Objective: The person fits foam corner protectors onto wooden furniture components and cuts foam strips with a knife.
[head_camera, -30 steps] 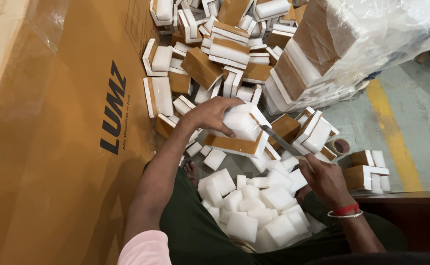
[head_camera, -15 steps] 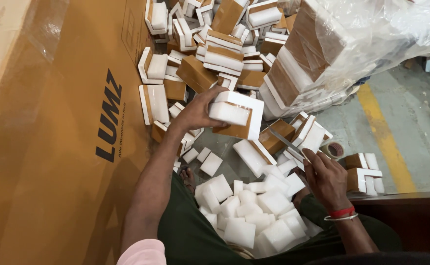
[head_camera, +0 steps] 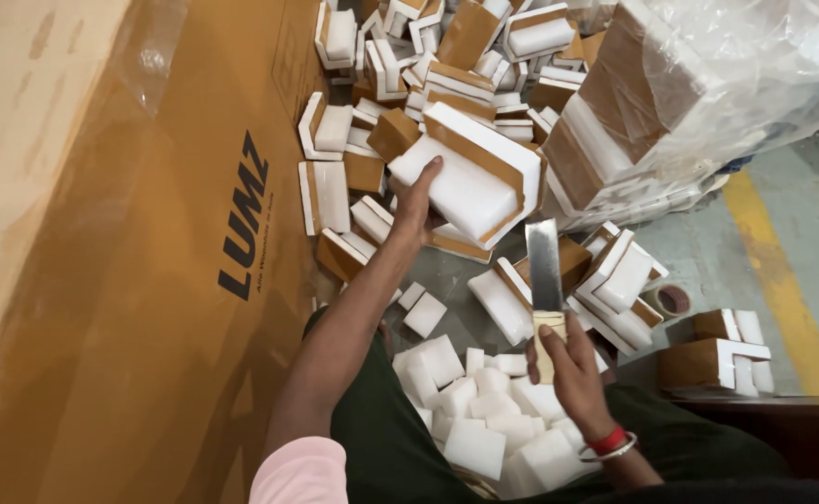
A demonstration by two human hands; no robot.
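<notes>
Corner-shaped packing piece (head_camera: 470, 182): white foam block wrapped in an L of brown cardboard with white edging, tilted, lifted clear of the scattered foam-and-cardboard pile (head_camera: 409, 84) and just in front of it. Knife (head_camera: 546, 289): broad flat steel blade, pale wooden handle, upright, blade tip just below the packing piece.

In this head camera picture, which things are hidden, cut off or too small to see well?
- Left hand: its palm is behind the white foam block with brown cardboard corner.
- Right hand: it covers the pale handle of the flat-bladed metal knife.
- Plastic-wrapped stack of foam and cardboard: cut off by the top and right edges.
</notes>
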